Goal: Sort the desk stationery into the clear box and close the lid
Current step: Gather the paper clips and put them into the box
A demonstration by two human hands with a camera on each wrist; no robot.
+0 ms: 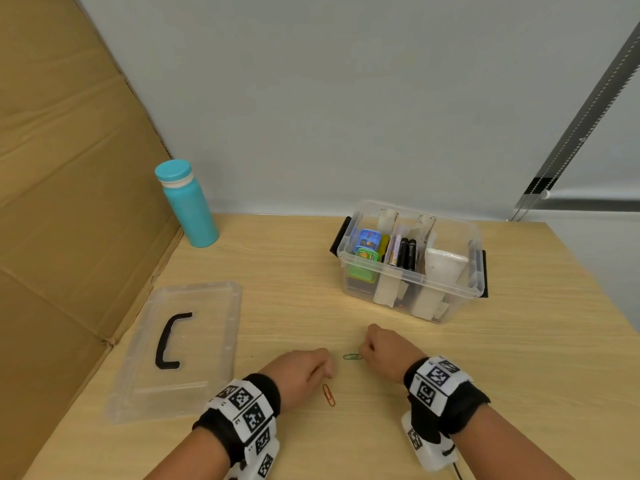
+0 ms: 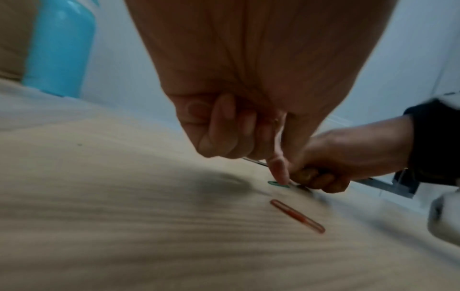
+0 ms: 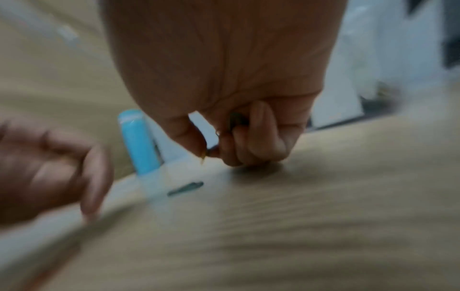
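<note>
Desk (image 1: 381,393), lower centre of the head view: two paper clips left loose.

- Green clip (image 1: 352,357): flat on the desk, just beside the right hand (image 1: 384,351).
- Red clip (image 1: 329,394): flat, just below the left hand (image 1: 298,374).
- Right grip: fingers curled, thumb and forefinger pinching something small and thin, seemingly clips already gathered; the blur leaves this uncertain.
- Left grip: fingers curled under, one fingertip pointing down at the desk, nothing seen held.
- Clear box (image 1: 412,289): right of centre, open, compartments part filled.
- Lid (image 1: 221,341): left, lying apart on the desk.

Step judged in hand: gathering clips. Next calls for pinching each thin clip off the flat surface, dropping them into the box, then fitting the lid.
</note>
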